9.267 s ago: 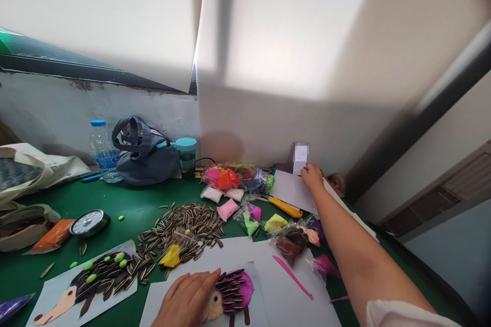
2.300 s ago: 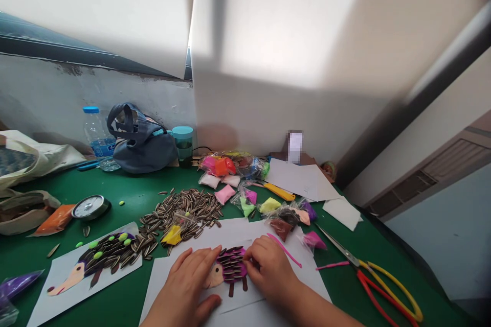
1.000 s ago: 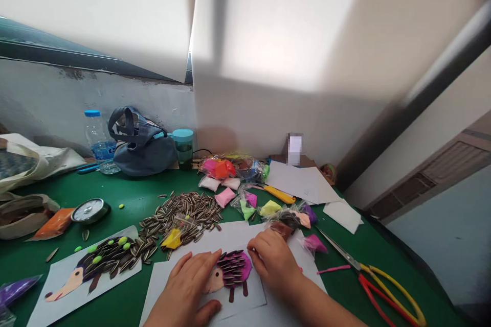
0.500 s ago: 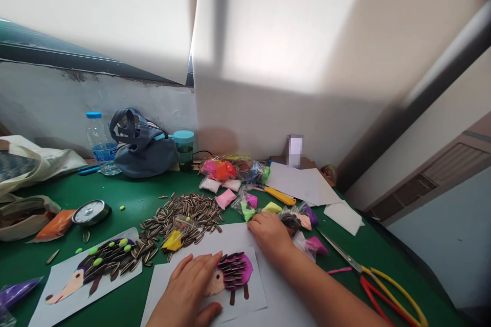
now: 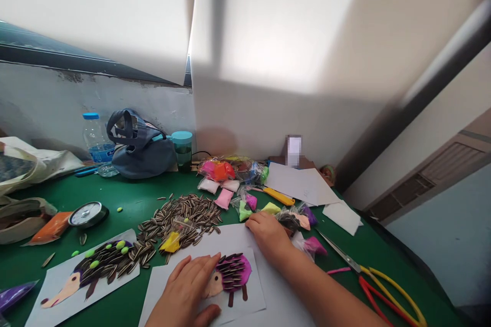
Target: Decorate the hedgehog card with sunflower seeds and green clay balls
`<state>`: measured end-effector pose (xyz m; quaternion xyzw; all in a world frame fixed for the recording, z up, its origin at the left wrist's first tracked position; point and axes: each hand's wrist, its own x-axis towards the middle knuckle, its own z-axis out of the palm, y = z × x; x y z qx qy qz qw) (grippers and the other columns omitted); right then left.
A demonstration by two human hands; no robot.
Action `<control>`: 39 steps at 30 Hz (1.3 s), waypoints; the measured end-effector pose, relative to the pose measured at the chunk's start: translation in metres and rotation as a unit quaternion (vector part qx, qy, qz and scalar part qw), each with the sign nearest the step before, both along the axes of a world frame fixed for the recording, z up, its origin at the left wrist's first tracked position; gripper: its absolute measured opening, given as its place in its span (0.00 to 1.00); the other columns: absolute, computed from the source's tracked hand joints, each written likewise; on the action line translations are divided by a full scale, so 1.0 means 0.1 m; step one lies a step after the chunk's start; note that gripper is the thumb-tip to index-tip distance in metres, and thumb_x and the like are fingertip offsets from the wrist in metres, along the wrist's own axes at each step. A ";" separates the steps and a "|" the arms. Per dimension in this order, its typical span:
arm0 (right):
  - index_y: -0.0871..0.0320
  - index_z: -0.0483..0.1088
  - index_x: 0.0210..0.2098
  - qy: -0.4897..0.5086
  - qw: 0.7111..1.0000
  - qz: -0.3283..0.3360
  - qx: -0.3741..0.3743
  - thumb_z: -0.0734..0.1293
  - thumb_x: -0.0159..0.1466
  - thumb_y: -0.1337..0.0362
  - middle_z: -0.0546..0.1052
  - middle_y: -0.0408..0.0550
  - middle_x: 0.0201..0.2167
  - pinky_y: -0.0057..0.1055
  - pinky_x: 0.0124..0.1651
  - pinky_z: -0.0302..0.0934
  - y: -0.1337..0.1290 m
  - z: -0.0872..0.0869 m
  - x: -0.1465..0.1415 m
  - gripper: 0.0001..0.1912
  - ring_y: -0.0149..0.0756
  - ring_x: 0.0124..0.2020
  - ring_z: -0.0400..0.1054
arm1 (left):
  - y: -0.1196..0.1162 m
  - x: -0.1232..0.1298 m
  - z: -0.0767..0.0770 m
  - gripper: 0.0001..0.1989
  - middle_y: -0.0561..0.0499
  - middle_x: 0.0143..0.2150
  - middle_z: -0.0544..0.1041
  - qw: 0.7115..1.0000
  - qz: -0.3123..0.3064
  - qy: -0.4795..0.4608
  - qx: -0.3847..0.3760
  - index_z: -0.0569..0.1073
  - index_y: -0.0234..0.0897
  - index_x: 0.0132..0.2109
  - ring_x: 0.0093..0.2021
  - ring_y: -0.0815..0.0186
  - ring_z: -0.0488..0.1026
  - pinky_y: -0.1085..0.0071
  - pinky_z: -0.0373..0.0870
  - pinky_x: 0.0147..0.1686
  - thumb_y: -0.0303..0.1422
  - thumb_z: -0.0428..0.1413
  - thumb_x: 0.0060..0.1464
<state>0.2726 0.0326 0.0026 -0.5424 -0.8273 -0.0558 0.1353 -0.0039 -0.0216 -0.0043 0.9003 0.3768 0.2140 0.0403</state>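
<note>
L hand (image 5: 186,286) lies on L end of the hedgehog card (image 5: 235,275) — fingers out flat, thumb apart — prob. to stop it sliding on the white sheet (image 5: 226,237) beneath. Card's approx. front centre of the green surface (image 5: 130,189). R hand (image 5: 268,232) is by the sheet's far edge, near the yellow packet (image 5: 272,208); grip curls down, can't tell if pinching anything. Scissors (image 5: 358,267) lie far R, handles nearest, prob. for quick reach.

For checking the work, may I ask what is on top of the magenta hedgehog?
The magenta hedgehog carries striped seeds on its back, with its right edge bare. The left hand covers the left end of its face, so anything there cannot be seen.
</note>
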 end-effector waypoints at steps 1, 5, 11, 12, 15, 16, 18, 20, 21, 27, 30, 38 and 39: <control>0.56 0.74 0.40 0.004 1.000 -0.004 0.006 0.63 0.68 0.70 0.77 0.48 0.39 0.31 0.42 0.56 0.00 0.00 0.00 0.08 0.37 0.40 0.66 | 0.00 0.00 0.00 0.47 0.53 0.58 0.75 1.000 0.000 0.001 0.000 0.52 0.49 0.68 0.54 0.57 0.75 0.58 0.70 0.56 0.29 0.62 0.43; 0.55 0.74 0.39 -0.012 0.999 -0.030 0.033 0.64 0.68 0.70 0.76 0.46 0.39 0.32 0.41 0.55 0.02 -0.03 0.02 0.07 0.38 0.40 0.66 | 0.00 -0.01 -0.01 0.47 0.52 0.58 0.75 1.000 -0.002 0.003 0.002 0.51 0.49 0.68 0.54 0.57 0.75 0.58 0.70 0.56 0.29 0.62 0.43; 0.57 0.72 0.32 -0.053 0.997 -0.044 0.023 0.65 0.66 0.71 0.74 0.46 0.31 0.33 0.37 0.52 0.02 -0.03 0.02 0.08 0.37 0.35 0.65 | 0.01 -0.01 0.01 0.47 0.53 0.58 0.75 1.000 -0.003 0.001 -0.004 0.51 0.50 0.68 0.54 0.57 0.75 0.59 0.70 0.56 0.28 0.61 0.43; 0.57 0.72 0.32 -0.053 0.997 -0.046 0.024 0.65 0.66 0.71 0.74 0.46 0.31 0.33 0.37 0.52 0.01 -0.03 0.01 0.07 0.37 0.35 0.65 | 0.00 -0.01 0.01 0.47 0.52 0.58 0.75 1.000 -0.003 0.001 -0.007 0.51 0.50 0.68 0.54 0.57 0.75 0.59 0.69 0.57 0.28 0.61 0.43; 0.56 0.72 0.33 -0.045 0.998 -0.046 0.027 0.64 0.67 0.71 0.74 0.46 0.32 0.33 0.37 0.52 -0.03 0.00 -0.02 0.07 0.37 0.35 0.65 | 0.00 0.00 0.01 0.47 0.51 0.58 0.75 1.000 -0.003 0.001 -0.014 0.50 0.51 0.68 0.54 0.57 0.74 0.59 0.68 0.57 0.28 0.61 0.43; 0.56 0.72 0.33 -0.040 0.998 -0.044 0.027 0.63 0.67 0.71 0.74 0.46 0.32 0.33 0.37 0.52 -0.04 0.00 -0.02 0.07 0.37 0.35 0.65 | 0.00 0.00 0.01 0.47 0.51 0.58 0.75 1.000 -0.003 0.000 -0.015 0.50 0.51 0.68 0.54 0.56 0.74 0.59 0.68 0.57 0.28 0.61 0.44; 0.56 0.72 0.34 -0.034 0.998 -0.040 0.022 0.63 0.66 0.71 0.74 0.46 0.33 0.33 0.37 0.52 -0.05 0.00 -0.03 0.07 0.37 0.35 0.64 | 0.00 0.00 0.01 0.47 0.51 0.58 0.75 1.000 -0.003 -0.001 -0.018 0.50 0.51 0.68 0.54 0.56 0.74 0.59 0.68 0.57 0.28 0.61 0.44; 0.56 0.72 0.34 -0.030 0.999 -0.039 0.014 0.63 0.66 0.71 0.74 0.46 0.33 0.32 0.36 0.52 -0.05 -0.01 -0.03 0.07 0.37 0.35 0.64 | 0.01 0.00 0.01 0.47 0.51 0.58 0.75 1.000 -0.004 -0.002 -0.017 0.50 0.51 0.69 0.54 0.56 0.74 0.59 0.69 0.57 0.28 0.61 0.44; 0.56 0.72 0.34 -0.026 0.999 -0.040 0.010 0.63 0.66 0.71 0.73 0.46 0.33 0.32 0.36 0.52 -0.05 -0.02 -0.02 0.08 0.36 0.35 0.64 | 0.01 -0.01 0.01 0.47 0.51 0.58 0.75 1.000 -0.004 -0.003 -0.015 0.50 0.51 0.69 0.54 0.56 0.75 0.58 0.69 0.57 0.28 0.61 0.44; 0.56 0.74 0.40 -0.003 0.999 -0.048 -0.003 0.63 0.64 0.74 0.75 0.48 0.36 0.32 0.39 0.55 -0.02 -0.04 0.00 0.10 0.37 0.37 0.66 | 0.01 -0.02 -0.01 0.45 0.52 0.58 0.75 1.000 -0.005 -0.002 -0.006 0.53 0.50 0.68 0.54 0.57 0.75 0.59 0.70 0.56 0.30 0.61 0.44; 0.56 0.75 0.40 -0.003 0.999 -0.052 -0.013 0.63 0.63 0.75 0.75 0.49 0.35 0.32 0.39 0.56 -0.05 0.01 -0.01 0.12 0.38 0.37 0.67 | 0.01 -0.03 -0.01 0.45 0.52 0.58 0.75 1.000 -0.003 0.001 -0.006 0.53 0.50 0.68 0.54 0.57 0.74 0.60 0.70 0.57 0.30 0.62 0.44; 0.56 0.74 0.43 0.086 0.992 -0.093 0.009 0.61 0.64 0.71 0.77 0.50 0.38 0.32 0.45 0.61 0.11 0.30 0.27 0.13 0.39 0.40 0.70 | 0.03 -0.06 -0.04 0.46 0.52 0.58 0.74 1.000 -0.009 0.007 -0.001 0.52 0.49 0.68 0.54 0.58 0.74 0.62 0.69 0.57 0.29 0.62 0.43; 0.55 0.74 0.42 0.099 0.989 -0.106 0.015 0.60 0.65 0.70 0.77 0.49 0.38 0.32 0.45 0.61 0.21 0.35 0.39 0.12 0.39 0.41 0.70 | 0.03 -0.06 -0.04 0.47 0.52 0.58 0.74 1.000 -0.010 0.005 -0.001 0.52 0.50 0.68 0.54 0.57 0.74 0.62 0.69 0.57 0.28 0.62 0.43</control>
